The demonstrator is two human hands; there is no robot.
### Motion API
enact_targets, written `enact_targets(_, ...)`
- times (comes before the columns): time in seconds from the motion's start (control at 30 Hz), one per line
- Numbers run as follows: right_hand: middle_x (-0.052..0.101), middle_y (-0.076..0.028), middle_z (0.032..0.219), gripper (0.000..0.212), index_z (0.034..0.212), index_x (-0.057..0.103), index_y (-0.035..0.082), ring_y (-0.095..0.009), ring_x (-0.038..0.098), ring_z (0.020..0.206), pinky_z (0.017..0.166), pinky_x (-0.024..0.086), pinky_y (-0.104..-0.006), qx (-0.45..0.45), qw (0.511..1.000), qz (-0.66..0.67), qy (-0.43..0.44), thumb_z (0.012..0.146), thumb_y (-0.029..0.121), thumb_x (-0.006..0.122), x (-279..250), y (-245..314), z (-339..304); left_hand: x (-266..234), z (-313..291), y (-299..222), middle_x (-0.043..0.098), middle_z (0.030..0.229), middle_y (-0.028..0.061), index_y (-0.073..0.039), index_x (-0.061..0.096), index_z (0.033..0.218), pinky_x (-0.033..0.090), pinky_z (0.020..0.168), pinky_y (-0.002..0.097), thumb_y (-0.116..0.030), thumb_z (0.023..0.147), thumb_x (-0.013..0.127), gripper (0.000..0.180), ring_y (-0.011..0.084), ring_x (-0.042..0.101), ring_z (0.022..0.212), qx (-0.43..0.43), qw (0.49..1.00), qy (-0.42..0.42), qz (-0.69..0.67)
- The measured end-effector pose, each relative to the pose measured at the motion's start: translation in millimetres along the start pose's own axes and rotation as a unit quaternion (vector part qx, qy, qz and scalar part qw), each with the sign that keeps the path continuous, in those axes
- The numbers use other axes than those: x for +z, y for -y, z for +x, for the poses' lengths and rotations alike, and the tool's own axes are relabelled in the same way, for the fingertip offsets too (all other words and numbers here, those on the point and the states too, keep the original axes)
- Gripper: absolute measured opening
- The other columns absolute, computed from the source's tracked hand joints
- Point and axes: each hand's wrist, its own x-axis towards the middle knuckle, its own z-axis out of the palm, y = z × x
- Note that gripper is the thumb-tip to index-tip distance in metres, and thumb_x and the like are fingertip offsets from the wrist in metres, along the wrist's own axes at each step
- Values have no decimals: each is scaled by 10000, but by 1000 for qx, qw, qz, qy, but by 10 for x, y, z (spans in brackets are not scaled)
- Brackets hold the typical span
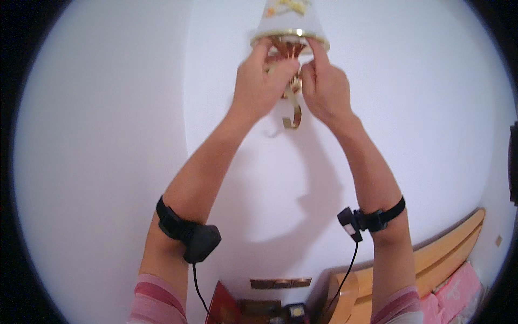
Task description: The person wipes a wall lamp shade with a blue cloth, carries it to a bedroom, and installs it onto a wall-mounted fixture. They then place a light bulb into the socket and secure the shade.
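Note:
A wall lamp with a white, gold-rimmed shade (291,24) hangs on the white wall at the top of the view. Under the shade is a copper-coloured cup (291,49), and below that a curled gold metal arm (297,116). My left hand (253,83) grips the lamp from the left, fingers up at the rim and thumb by the cup. From the right, my right hand (329,89) holds it too, its index finger raised to the rim and the other fingers curled in. The fingers partly hide the fitting between them.
Black strapped devices (202,243) with thin cables sit on both my forearms. Lower right stands a wooden headboard (348,294) with pink bedding (458,286). A brown socket panel (280,283) is on the wall low down, near a red panel (224,305) and a small dark object (296,310).

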Motion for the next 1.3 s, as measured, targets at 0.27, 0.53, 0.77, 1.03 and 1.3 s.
enact_targets(0.27,673,-219,766,430,1398,442,19,-440,662,709,656,501,-554,37,998,23,36,990,146,497,-4,2,-2,16,-24,-60,680,1166,153,34,523,1320,590,771,330,-173,904,660,485,210,689,1040,-4,1000,-18,-1)
enact_targets(0.53,685,-203,778,445,1412,432,23,-419,682,725,653,517,-527,38,998,39,40,985,129,500,-32,28,-24,29,-26,-200,692,1045,129,57,487,1321,579,696,323,-158,917,636,481,168,683,845,-64,996,16,-65)
enact_targets(0.77,683,-186,781,453,1417,425,20,-408,678,708,643,514,-524,16,998,49,38,985,128,506,-12,-14,-56,-6,-70,-139,682,1143,143,49,499,1346,576,769,335,-165,936,647,486,199,686,987,-54,997,24,-43)
enact_targets(1.03,675,-190,775,442,1414,421,8,-403,677,708,643,512,-522,26,997,64,31,998,139,491,12,-15,-76,-6,-49,-124,697,1130,146,53,499,1356,590,822,357,-164,924,653,507,244,707,1030,-44,998,30,-35)
enact_targets(1.3,682,-188,794,454,1415,426,2,-396,682,711,625,512,-510,14,999,39,28,989,135,507,15,-24,-51,23,-81,-80,700,1142,153,42,448,1410,580,807,345,-189,935,639,562,245,714,1023,-47,998,22,-33)
